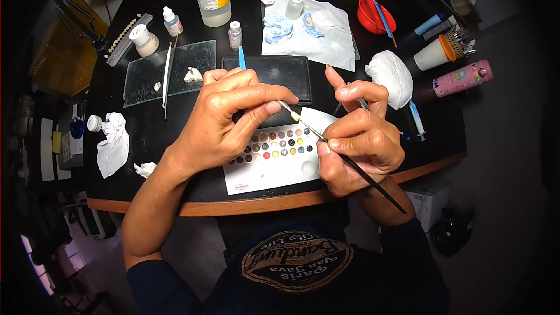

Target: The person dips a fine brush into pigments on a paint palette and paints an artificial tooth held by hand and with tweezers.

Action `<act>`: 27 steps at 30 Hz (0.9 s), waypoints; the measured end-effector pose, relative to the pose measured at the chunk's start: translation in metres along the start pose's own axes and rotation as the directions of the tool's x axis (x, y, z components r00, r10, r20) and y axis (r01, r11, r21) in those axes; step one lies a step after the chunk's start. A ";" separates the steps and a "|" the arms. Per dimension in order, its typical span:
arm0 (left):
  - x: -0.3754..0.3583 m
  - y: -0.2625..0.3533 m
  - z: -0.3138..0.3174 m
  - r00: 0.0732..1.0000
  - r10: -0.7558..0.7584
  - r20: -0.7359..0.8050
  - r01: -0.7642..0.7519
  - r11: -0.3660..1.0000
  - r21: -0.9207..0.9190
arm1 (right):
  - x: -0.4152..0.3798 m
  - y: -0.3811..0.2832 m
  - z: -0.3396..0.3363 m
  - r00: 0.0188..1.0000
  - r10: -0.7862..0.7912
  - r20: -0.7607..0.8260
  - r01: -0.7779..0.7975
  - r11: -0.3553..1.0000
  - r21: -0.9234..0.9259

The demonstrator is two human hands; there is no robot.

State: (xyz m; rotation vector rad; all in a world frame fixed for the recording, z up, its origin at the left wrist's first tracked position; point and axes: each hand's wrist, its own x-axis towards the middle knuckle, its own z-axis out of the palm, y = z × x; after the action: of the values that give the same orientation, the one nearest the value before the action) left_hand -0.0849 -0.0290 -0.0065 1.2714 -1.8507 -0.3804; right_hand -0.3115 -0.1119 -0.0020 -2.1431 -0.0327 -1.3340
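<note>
My left hand (219, 114) is closed, thumb and index finger pinching a slim metal holder (284, 105). At its tip sits a small cream-coloured tooth crown (296, 116). My right hand (363, 146) grips a fine paintbrush (373, 182) with a black handle, its bristle end right at the crown. A second metal piece (363, 104) shows between my right fingers, mostly hidden. Beneath both hands lies a white palette (262, 181) with rows of small coloured paint wells, partly covered by my left hand.
Behind the hands are a black slab (280, 73), a glass plate (140, 81) with a white-handled tool (167, 76), and a paper towel (332, 17) with blue-and-white dental pieces. A large bottle (213, 0), red bowl (373, 17), crumpled white tissue (391, 76) and pink bottle (464, 79) stand around.
</note>
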 end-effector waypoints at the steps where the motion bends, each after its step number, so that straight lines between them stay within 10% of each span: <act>1: 0.000 -0.001 0.002 1.000 0.006 -0.020 -0.006 1.000 -0.023 | 0.000 0.000 0.000 1.000 0.002 -0.002 -0.002 1.000 0.006; 27: 0.000 0.002 0.000 1.000 0.023 -0.019 -0.023 1.000 0.020 | 0.000 0.002 0.001 1.000 -0.018 0.006 0.018 0.997 -0.076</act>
State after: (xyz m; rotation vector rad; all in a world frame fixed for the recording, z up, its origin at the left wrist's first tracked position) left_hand -0.0859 -0.0286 -0.0051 1.2618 -1.8553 -0.3372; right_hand -0.3098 -0.1129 -0.0039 -2.2150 -0.0029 -1.3599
